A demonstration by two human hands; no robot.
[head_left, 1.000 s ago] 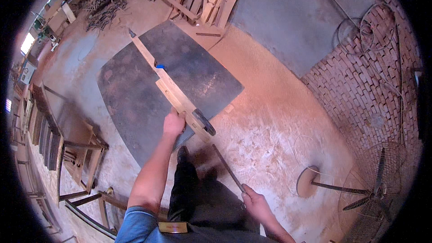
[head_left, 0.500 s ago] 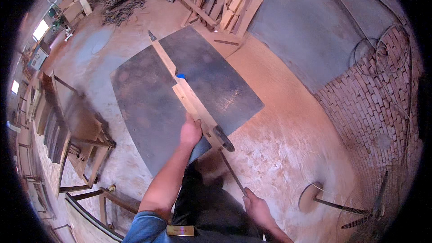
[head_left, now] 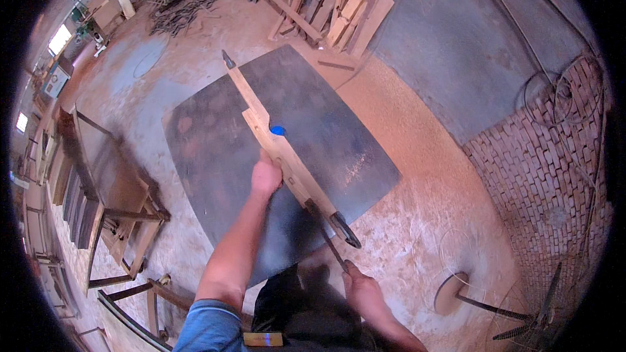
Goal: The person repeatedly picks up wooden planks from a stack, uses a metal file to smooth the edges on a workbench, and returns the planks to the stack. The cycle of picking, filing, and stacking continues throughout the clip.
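Note:
A long, narrow piece of pale wood (head_left: pixel 263 135) with notches and mortise slots lies slantwise over a dark tabletop (head_left: pixel 215 150). Both of its ends are dark. My left hand (head_left: pixel 266 176) is closed around its left side, fingers partly hidden behind the wood. In my right hand (head_left: pixel 362 287) is a long, thin dark tool (head_left: pixel 332 248); whether it is a file or another hand tool I cannot tell. Its far end meets the wood near the dark near end. A small round blue thing (head_left: pixel 278 131) shows at the notch on the wood's right edge.
A wooden rack with dark slats (head_left: pixel 78 202) stands at the left. Pale boards (head_left: pixel 352 16) lean against the far wall, near a heap of scrap sticks (head_left: pixel 182 3). At the lower right is a fan stand with a round base (head_left: pixel 451 292), beside a brick wall (head_left: pixel 521 150).
The wood piece has shifted nearer and to the right, turning slightly. My left hand sits a little farther up and left. The right hand has pushed the tool forward against the wood.

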